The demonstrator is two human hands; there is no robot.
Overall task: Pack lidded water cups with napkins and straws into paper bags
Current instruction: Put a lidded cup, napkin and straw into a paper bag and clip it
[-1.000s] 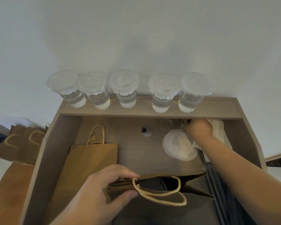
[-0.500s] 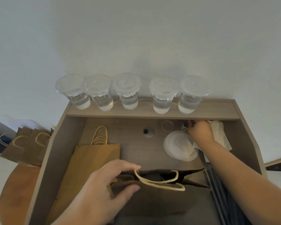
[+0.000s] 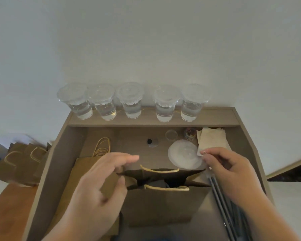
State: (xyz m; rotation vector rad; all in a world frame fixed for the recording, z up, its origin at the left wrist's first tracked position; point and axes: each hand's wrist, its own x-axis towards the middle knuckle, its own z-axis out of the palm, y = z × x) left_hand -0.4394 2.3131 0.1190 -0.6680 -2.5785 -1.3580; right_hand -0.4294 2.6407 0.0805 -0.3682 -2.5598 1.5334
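Several lidded water cups (image 3: 130, 101) stand in a row on the wooden shelf (image 3: 215, 117) at the back. An open brown paper bag (image 3: 163, 202) stands in the tray in front of me. My left hand (image 3: 101, 188) grips the left edge of the bag's mouth. My right hand (image 3: 233, 173) hovers just right of the bag with thumb and forefinger pinched together, right at the near corner of the napkin stack (image 3: 212, 138). What it pinches is too small to tell. Dark straws (image 3: 219, 197) lie under that hand.
Flat paper bags (image 3: 83, 164) lie left of the open one. Loose clear lids (image 3: 182, 155) and a small jar of coloured bits (image 3: 189, 133) sit behind it. More bags (image 3: 19, 164) lie on a round stool outside the tray's left wall (image 3: 59, 153).
My right hand drew back from the small jar toward the bag, fingers now pinched. The napkins it covered show again. My left hand pulled the bag's mouth wider.
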